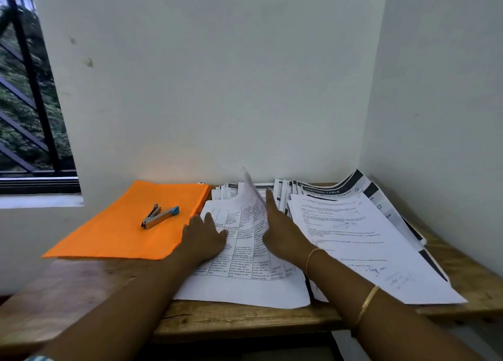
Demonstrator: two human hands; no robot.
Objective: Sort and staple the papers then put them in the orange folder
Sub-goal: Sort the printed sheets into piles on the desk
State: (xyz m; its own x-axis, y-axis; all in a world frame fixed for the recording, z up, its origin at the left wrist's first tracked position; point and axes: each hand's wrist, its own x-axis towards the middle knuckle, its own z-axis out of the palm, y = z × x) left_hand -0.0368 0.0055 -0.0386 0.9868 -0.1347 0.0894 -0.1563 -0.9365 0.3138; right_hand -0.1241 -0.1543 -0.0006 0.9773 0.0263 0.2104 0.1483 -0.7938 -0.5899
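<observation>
The middle stack of papers [245, 268] lay near-centre on the table [245, 320], top pg a printed grid of text. One sheet [252, 190] stood lifted at the stack's far end, blurred, curling up in front of the wall. The L hand [204, 234] rested palm-down on the stack's left part, fingers spread & straight, pressing flat, gripping nothing; its forearm ran in from the near left. The R hand [280, 231] stood on edge just right of the lifted sheet, fingers straight & pointing far. Its thumb was hidden, so can't tell whether it pinched the sheet or only touched it. Thin bangles [368, 302] sat on the R forearm.

A second spread of papers [359, 241] fanned out at right, overlapping, some w/ dark header bars. The orange folder [117, 235] lay flat at left, just beside the stack, w/ a stapler [159, 216] on top. The wooden table sat in a corner of white walls, w/ a barred window [24, 88] at far left.
</observation>
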